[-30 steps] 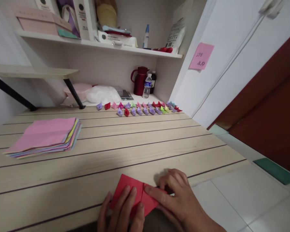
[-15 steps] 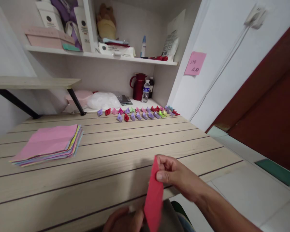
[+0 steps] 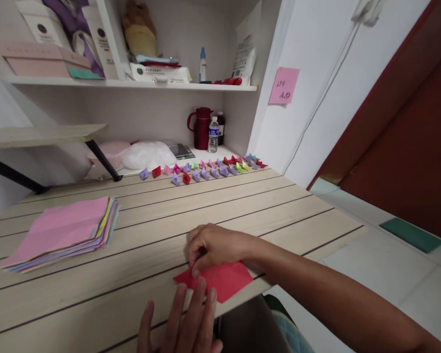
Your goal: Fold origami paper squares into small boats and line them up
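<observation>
A folded sheet of red paper lies on the wooden table near its front edge, with a pointed corner toward the left. Over its far left part my right hand is closed, thumb and fingers pinching the paper at a fold. My left hand is open in front of it, fingers stretched out, the tips over the paper's near edge. Some of the fold is hidden under the fingers.
At left lies a stack of coloured paper. Several small folded paper boats line the table's back edge. Behind them stand a dark red jug and a water bottle. A raised wooden shelf is at far left.
The red paper has gone from being held up on edge to lying on the table. My right hand has moved left with it; my left hand has come up into view, fingers spread. The view has shifted.
</observation>
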The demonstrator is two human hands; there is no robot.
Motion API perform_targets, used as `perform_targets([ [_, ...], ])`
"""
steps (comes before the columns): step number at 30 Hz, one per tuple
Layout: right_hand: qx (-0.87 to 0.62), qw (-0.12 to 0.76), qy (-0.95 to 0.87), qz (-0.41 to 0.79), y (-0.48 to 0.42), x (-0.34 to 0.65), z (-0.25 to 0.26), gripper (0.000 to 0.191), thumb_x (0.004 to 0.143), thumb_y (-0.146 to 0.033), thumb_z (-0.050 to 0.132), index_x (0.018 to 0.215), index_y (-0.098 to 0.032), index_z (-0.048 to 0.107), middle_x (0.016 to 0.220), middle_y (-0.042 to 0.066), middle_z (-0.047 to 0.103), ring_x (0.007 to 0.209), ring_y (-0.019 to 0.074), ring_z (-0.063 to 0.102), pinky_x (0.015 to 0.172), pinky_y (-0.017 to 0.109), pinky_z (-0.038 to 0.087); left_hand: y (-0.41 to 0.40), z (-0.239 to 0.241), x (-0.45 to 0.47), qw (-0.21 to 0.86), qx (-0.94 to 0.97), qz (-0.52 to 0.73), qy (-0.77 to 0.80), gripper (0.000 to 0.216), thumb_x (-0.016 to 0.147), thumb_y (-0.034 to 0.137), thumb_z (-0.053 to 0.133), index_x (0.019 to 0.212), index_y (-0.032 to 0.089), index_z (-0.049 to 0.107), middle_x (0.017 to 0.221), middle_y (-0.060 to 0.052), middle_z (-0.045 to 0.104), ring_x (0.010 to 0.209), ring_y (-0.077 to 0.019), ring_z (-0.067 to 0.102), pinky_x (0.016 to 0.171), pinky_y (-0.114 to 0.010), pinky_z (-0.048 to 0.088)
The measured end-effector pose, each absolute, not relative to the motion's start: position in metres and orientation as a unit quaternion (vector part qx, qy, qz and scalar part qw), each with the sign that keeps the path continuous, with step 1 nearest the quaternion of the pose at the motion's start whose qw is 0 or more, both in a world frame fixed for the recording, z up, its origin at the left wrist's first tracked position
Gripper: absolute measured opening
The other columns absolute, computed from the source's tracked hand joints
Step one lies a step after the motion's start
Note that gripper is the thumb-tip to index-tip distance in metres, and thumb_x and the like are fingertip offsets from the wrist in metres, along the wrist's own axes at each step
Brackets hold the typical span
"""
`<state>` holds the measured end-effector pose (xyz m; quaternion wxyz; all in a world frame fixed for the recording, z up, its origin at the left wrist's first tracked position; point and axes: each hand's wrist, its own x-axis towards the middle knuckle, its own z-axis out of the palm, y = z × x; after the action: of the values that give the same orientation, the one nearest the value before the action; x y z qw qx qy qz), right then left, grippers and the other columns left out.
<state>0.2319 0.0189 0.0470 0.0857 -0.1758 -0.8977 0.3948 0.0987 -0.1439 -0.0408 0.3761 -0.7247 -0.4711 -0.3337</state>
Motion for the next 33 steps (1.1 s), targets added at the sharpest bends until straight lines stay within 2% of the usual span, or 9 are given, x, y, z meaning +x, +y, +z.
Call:
perform_targets([
  [3, -0.196, 0.103, -0.907, 0.358, 0.014, 0.234, 0.045, 0.009, 0.074, -0.019, 0.082, 0.078, -0.018, 0.075, 0.079, -0.001, 0.063, 0.084, 0.0159, 0.061, 0.08, 0.025, 0.046, -0.144, -0.049, 0.101, 0.348, -0.753, -0.308, -0.466, 0.031, 0.096, 0.025, 0.046, 0.116, 0.024, 0.069, 0.112, -0.002, 0.076, 0.148, -0.0165, 0.025, 0.123, -0.056, 0.009],
  [5, -0.223, 0.126, -0.908, 0.332, 0.009, 0.242, 0.047, 0.024, 0.075, -0.02, 0.082, 0.098, -0.018, 0.074, 0.094, 0.003, 0.065, 0.088, 0.0176, 0.061, 0.082, 0.027, 0.048, -0.143, -0.054, 0.1, 0.326, -0.767, -0.298, -0.466, 0.033, 0.097, 0.025, 0.042, 0.117, 0.022, 0.068, 0.116, -0.001, 0.075, 0.149, -0.0133, 0.023, 0.124, -0.054, 0.006],
  [9, -0.236, 0.198, -0.913, 0.267, -0.01, 0.276, 0.058, 0.055, 0.089, -0.033, 0.07, 0.14, -0.025, 0.05, 0.134, 0.01, 0.057, 0.126, 0.0216, 0.052, 0.106, 0.036, 0.042, -0.146, -0.059, 0.099, 0.305, -0.767, -0.308, -0.473, 0.032, 0.097, 0.023, 0.042, 0.118, 0.021, 0.066, 0.118, -0.001, 0.074, 0.147, -0.0101, 0.026, 0.124, -0.049, 0.008],
  [14, -0.191, 0.121, -0.956, 0.188, -0.049, 0.321, 0.049, 0.077, 0.087, -0.053, 0.065, 0.153, -0.028, 0.032, 0.157, 0.01, 0.037, 0.142, 0.0256, 0.039, 0.113, 0.042, 0.037, -0.151, -0.059, 0.104, 0.265, -0.754, -0.34, -0.497, 0.026, 0.096, 0.018, 0.048, 0.112, 0.022, 0.068, 0.122, 0.001, 0.072, 0.124, -0.0116, 0.058, 0.124, -0.042, 0.014],
  [16, -0.177, 0.113, -0.97, 0.121, -0.061, 0.329, 0.036, 0.072, 0.088, -0.052, 0.065, 0.151, -0.032, 0.037, 0.155, 0.009, 0.042, 0.14, 0.0295, 0.041, 0.114, 0.051, 0.033, -0.152, -0.058, 0.105, 0.245, -0.752, -0.355, -0.498, 0.023, 0.095, 0.018, 0.049, 0.107, 0.021, 0.069, 0.121, 0.001, 0.073, 0.114, -0.013, 0.066, 0.123, -0.041, 0.016],
  [19, -0.213, 0.131, -0.963, 0.095, -0.072, 0.331, 0.023, 0.055, 0.093, -0.033, 0.061, 0.146, -0.032, 0.044, 0.144, 0.007, 0.054, 0.133, 0.0274, 0.047, 0.107, 0.047, 0.04, -0.155, -0.056, 0.103, 0.225, -0.759, -0.365, -0.49, 0.023, 0.095, 0.014, 0.048, 0.1, 0.021, 0.069, 0.12, 0.001, 0.074, 0.114, -0.014, 0.066, 0.122, -0.038, 0.019],
  [26, -0.239, 0.221, -0.911, 0.255, -0.06, 0.325, 0.03, 0.022, 0.097, -0.026, 0.053, 0.114, -0.03, 0.067, 0.115, 0.004, 0.067, 0.109, 0.0203, 0.061, 0.097, 0.037, 0.046, -0.156, -0.054, 0.101, 0.221, -0.759, -0.357, -0.498, 0.026, 0.094, 0.018, 0.049, 0.109, 0.024, 0.069, 0.118, 0.002, 0.074, 0.113, -0.0112, 0.066, 0.122, -0.034, 0.016],
  [30, -0.254, 0.227, -0.9, 0.274, -0.052, 0.321, 0.029, 0.022, 0.095, -0.029, 0.058, 0.115, -0.029, 0.067, 0.119, 0.006, 0.066, 0.113, 0.0226, 0.061, 0.099, 0.039, 0.047, -0.156, -0.057, 0.108, 0.247, -0.744, -0.331, -0.525, 0.033, 0.092, 0.019, 0.051, 0.119, 0.027, 0.066, 0.12, 0.002, 0.074, 0.115, -0.0125, 0.064, 0.123, -0.038, 0.011],
  [33, -0.282, 0.223, -0.9, 0.245, -0.048, 0.321, 0.027, 0.042, 0.091, -0.02, 0.059, 0.131, -0.033, 0.06, 0.14, 0.008, 0.052, 0.129, 0.024, 0.051, 0.104, 0.04, 0.046, -0.157, -0.058, 0.111, 0.261, -0.738, -0.314, -0.537, 0.035, 0.092, 0.02, 0.051, 0.121, 0.029, 0.066, 0.121, 0.002, 0.073, 0.113, -0.0143, 0.064, 0.123, -0.04, 0.01],
])
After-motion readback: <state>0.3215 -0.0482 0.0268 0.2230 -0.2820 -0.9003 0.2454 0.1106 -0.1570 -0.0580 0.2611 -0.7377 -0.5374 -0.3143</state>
